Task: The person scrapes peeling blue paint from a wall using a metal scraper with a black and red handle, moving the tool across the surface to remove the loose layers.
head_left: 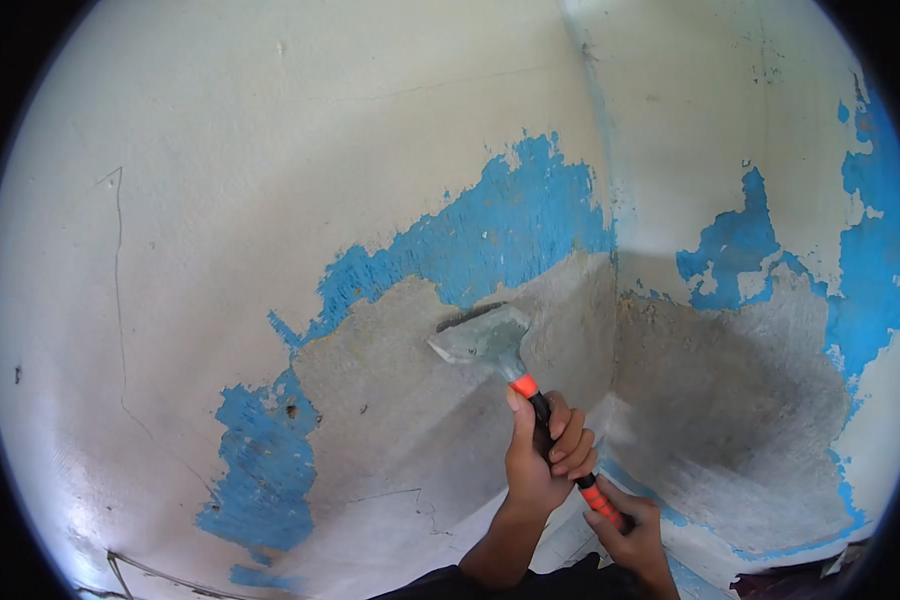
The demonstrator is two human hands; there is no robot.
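Observation:
My left hand [548, 452] is closed around the black upper part of a scraper's handle, its thumb lying along the side. Lower down, my right hand [630, 530] grips the orange end of the same handle. The long-handled scraper [485, 338] has a wide grey metal head, tilted up to the left. Its blade edge lies at or very near the wall, just below the lower border of a blue paint patch [510, 215]. Around the head is bare grey plaster [380, 370]; whether the blade touches it is hard to tell.
Off-white paint [200, 180] covers much of the left wall, with thin cracks. A wall corner [613, 330] runs down right of the scraper. Beyond it, the right wall shows more grey plaster [730, 390] and blue patches [735, 245]. Dark maroon material [785, 585] lies at bottom right.

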